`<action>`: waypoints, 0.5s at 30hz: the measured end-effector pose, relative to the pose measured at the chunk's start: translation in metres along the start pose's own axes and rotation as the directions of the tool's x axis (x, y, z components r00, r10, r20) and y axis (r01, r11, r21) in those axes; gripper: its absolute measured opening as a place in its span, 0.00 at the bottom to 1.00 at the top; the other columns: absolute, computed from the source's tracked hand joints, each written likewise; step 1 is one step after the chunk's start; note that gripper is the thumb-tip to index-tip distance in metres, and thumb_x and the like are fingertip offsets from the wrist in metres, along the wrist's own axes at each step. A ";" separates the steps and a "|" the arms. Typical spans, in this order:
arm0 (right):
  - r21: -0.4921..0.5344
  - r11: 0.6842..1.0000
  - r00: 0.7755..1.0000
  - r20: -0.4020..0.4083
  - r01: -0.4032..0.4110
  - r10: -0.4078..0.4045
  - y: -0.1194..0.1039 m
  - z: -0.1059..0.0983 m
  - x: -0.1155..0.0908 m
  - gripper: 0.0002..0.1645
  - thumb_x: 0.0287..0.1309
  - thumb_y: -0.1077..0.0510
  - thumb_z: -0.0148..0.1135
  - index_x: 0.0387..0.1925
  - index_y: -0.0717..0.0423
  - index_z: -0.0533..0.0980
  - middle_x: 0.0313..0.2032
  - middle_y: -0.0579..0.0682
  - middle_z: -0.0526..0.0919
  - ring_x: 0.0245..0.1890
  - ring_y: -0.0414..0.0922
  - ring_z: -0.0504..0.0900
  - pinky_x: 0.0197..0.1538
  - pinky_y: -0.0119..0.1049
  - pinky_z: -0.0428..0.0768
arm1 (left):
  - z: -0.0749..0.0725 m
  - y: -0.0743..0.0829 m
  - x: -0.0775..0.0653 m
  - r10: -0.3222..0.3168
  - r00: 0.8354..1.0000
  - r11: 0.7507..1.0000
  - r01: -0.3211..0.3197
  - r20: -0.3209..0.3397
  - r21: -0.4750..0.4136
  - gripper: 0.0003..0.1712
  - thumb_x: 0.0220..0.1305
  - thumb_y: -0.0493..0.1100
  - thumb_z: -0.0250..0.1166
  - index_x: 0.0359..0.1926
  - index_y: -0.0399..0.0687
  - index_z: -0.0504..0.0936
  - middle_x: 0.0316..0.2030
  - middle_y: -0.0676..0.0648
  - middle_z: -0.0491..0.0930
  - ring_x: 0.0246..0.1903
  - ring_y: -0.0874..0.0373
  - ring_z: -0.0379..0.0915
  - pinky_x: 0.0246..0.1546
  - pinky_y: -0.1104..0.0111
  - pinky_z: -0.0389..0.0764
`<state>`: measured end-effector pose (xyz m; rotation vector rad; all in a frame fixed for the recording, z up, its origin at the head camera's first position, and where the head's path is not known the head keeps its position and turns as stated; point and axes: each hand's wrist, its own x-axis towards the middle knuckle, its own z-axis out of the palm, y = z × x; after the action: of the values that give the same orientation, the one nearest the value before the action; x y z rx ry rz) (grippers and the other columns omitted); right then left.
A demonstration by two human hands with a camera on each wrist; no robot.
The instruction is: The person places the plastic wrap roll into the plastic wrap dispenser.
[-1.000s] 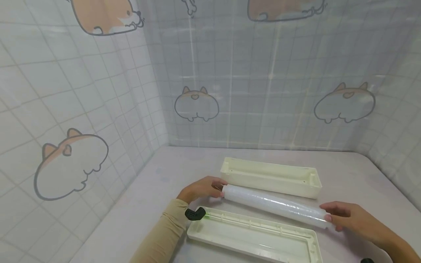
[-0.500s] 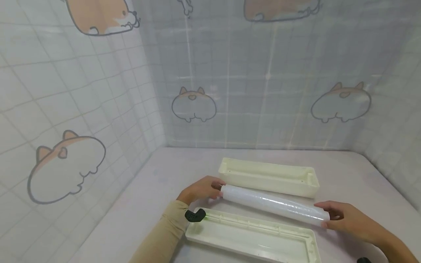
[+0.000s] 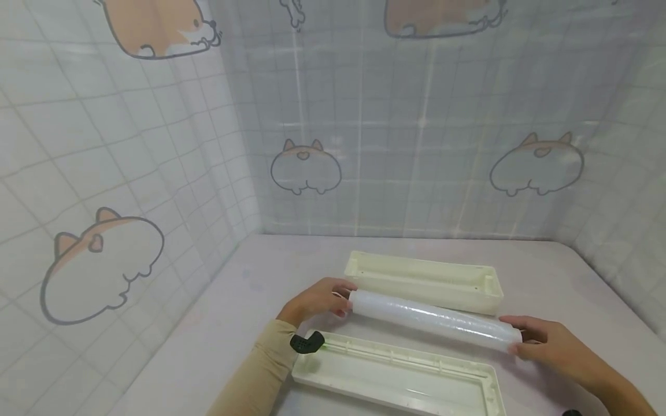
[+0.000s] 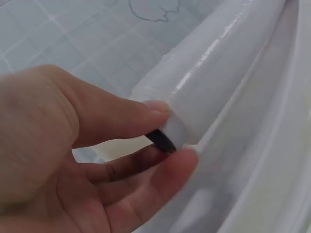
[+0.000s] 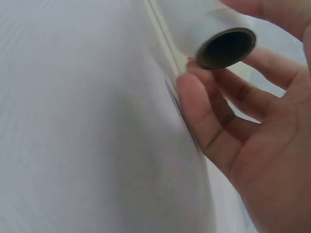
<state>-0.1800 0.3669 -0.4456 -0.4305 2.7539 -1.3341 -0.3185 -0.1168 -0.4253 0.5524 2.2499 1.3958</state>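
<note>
A white roll of plastic wrap (image 3: 434, 322) lies slantwise between my two hands in the head view. My left hand (image 3: 318, 300) pinches its left end; the left wrist view shows the thumb on the roll (image 4: 209, 63) and the fingers beneath, with a dark gap between. On the other end, my right hand (image 3: 554, 346) grips with thumb and fingers. The roll's hollow core (image 5: 227, 48) faces the right wrist camera. Behind the roll stands a long cream box (image 3: 426, 290) with an open top. In front lies a shallow cream lid (image 3: 390, 378), inner side up.
The pale table (image 3: 250, 277) carries these things. Curtain-like walls (image 3: 390, 144) with a grid and corgi drawings enclose its back and sides. A black clip (image 3: 307, 342) at my left wrist overlaps the lid's left corner.
My right hand has shifted left onto the roll's right end and taken a fuller grip. That end has risen slightly toward the box. The left hand stays at its end.
</note>
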 end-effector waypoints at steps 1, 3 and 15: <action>-0.014 1.000 1.000 -0.021 -0.013 0.013 -0.001 -0.001 0.000 0.31 0.66 0.55 0.64 0.69 0.53 0.71 0.46 0.45 0.85 0.45 0.37 0.81 0.45 0.26 0.72 | 0.000 0.000 -0.001 0.004 1.000 1.000 -0.004 -0.003 -0.020 0.27 0.62 0.36 0.68 0.63 0.43 0.77 0.51 0.42 0.79 0.39 0.50 0.83 0.43 0.60 0.84; -0.004 1.000 0.998 -0.049 -0.028 0.028 -0.002 -0.001 -0.001 0.30 0.67 0.54 0.64 0.69 0.51 0.70 0.46 0.45 0.85 0.45 0.39 0.81 0.45 0.26 0.72 | 0.000 0.002 -0.003 0.016 1.000 0.998 -0.016 -0.005 -0.056 0.28 0.61 0.37 0.69 0.63 0.43 0.77 0.52 0.42 0.78 0.41 0.50 0.83 0.43 0.59 0.85; 0.225 0.974 0.988 -0.151 0.012 0.023 -0.001 0.003 0.002 0.29 0.70 0.61 0.60 0.68 0.63 0.67 0.54 0.35 0.81 0.46 0.38 0.83 0.45 0.30 0.81 | 0.000 0.003 -0.010 0.095 0.995 0.969 -0.098 -0.023 -0.228 0.32 0.63 0.38 0.70 0.67 0.40 0.72 0.59 0.36 0.72 0.43 0.43 0.84 0.48 0.57 0.83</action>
<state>-0.1816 0.3636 -0.4463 -0.3177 2.6695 -1.7223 -0.3100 -0.1204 -0.4210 0.5829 2.0565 1.6840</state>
